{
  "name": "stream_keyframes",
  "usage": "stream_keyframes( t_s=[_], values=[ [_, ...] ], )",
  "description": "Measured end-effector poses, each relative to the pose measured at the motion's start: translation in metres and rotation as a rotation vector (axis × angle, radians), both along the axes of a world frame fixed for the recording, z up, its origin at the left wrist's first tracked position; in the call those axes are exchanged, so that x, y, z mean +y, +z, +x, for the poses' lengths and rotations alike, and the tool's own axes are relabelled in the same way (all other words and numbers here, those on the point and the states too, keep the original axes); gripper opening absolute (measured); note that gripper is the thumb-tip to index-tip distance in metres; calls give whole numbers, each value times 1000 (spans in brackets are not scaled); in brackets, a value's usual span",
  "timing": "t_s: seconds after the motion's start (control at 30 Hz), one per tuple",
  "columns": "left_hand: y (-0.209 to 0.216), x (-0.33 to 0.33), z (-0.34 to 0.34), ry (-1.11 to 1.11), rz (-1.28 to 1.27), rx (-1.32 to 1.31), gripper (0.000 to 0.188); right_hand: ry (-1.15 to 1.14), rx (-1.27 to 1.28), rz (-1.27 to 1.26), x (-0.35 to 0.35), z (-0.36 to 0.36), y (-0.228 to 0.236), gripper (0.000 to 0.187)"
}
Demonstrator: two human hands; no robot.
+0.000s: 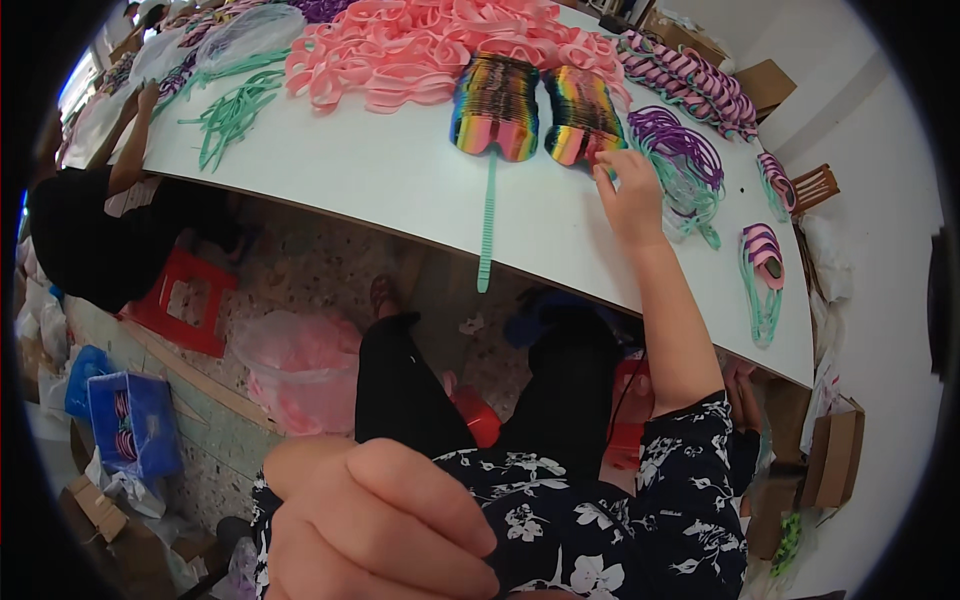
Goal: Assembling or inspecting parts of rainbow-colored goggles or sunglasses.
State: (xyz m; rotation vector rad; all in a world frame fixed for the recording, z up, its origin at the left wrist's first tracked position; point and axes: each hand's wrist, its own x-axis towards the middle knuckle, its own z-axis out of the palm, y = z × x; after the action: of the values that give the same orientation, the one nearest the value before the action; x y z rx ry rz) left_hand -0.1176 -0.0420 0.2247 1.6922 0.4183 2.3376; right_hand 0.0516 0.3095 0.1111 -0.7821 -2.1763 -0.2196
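Observation:
My left hand is raised close to the camera, its fingers curled in; whatever they hold, if anything, is hidden. Over the table my right hand has its thumb and fingers apart, at the near end of a stack of rainbow mirrored goggle lenses. Whether the fingertips touch that stack I cannot tell. A second rainbow lens stack lies to its left. From under its near end a ribbed mint-green strap runs past the table's front edge.
Behind the stacks spreads a heap of pink goggle frames. Green straps lie at left, purple straps at right. Strapped goggles lie near the right edge. Another person works at far left. A blue crate stands on the floor.

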Motion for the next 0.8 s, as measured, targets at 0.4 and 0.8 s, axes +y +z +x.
stream_keyframes(
  t_s=[0.4,0.8],
  values=[
    [-74,97,-82,192,-575,224,10,-224,-5,-4,37,-17,-29,42],
    [-135,334,-264,1327,-720,825,22,-238,110,-42,27,-19,-19,38]
  ],
)
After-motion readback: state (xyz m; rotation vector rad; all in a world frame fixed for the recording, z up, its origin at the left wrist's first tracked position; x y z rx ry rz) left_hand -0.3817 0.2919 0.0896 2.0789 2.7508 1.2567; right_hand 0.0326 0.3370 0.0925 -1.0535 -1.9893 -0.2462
